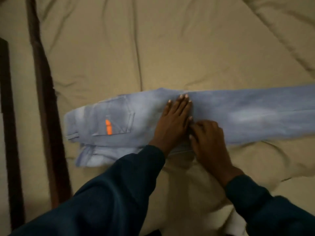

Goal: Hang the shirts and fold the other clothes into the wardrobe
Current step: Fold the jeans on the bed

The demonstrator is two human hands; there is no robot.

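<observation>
With jeans (170, 116) laid leg-on-leg across the beige bedsheet (119, 57), left hand (173, 121) flat w/ fingers spread pressing the thigh and right hand (208, 137) pinching the near seam, smooth fabric before next fold; leg ends cut off at right, wardrobe not visible.

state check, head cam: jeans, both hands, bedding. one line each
jeans: laid flat on the bed, legs stacked, waist at left, not yet folded crosswise
left hand: flat, fingers straight, pressing on the jeans
right hand: fingers curled at the jeans' near edge; grip unclear
bed cover: beige, wrinkled, under the jeans
</observation>
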